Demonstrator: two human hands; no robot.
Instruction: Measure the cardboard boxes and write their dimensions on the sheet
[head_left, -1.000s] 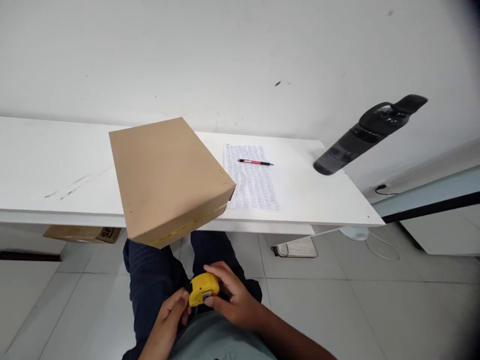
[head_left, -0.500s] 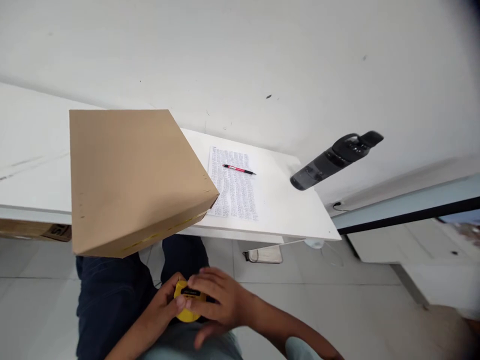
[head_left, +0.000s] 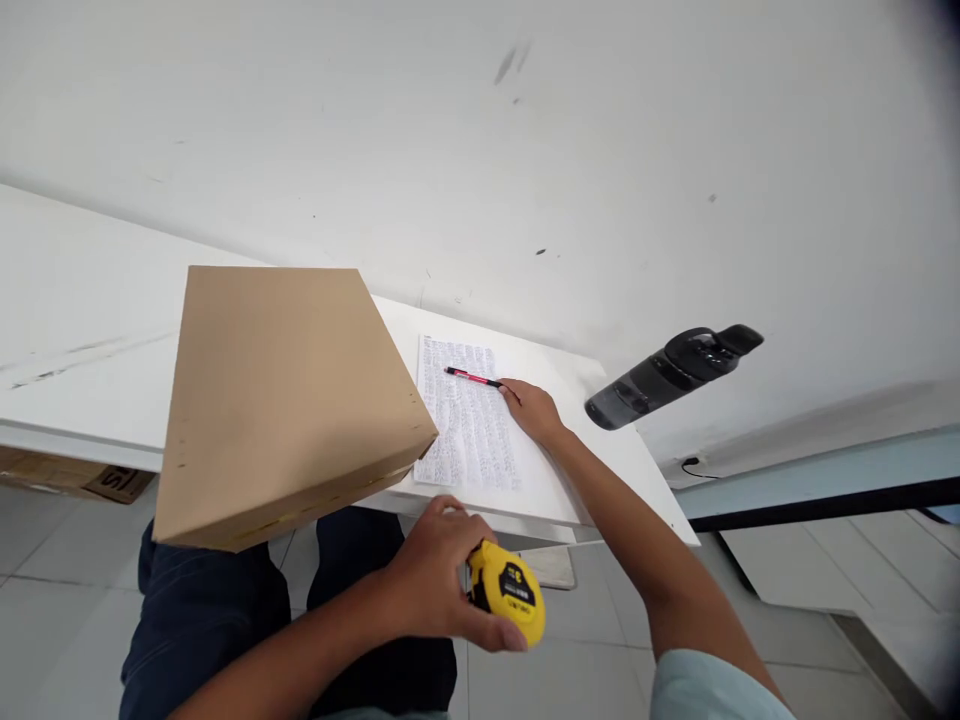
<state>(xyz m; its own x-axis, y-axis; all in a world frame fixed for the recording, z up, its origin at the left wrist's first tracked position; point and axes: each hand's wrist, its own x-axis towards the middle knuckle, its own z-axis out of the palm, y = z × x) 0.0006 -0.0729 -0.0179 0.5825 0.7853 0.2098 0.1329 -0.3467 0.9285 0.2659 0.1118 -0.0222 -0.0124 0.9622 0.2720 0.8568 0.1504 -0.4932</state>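
Note:
My left hand is wrapped round a yellow and black tape measure, held in front of the table's near edge above my lap. No blade can be seen drawn out of it. On the table, the fingers of my right hand pinch the dark tip end of a red and black pen. The pen lies across a sheet of paper covered in dense handwriting. To the left of the paper stands a brown cardboard box, its near corner beside the sheet.
A dark water bottle stands at the right of the white table, near the wall. Beneath the table, another cardboard box shows at the left, and a pale flat object lies on the tiled floor.
My right hand has left the tape measure and reached forward to the pen. My left hand has carried the tape measure to the right. The view has tilted up slightly.

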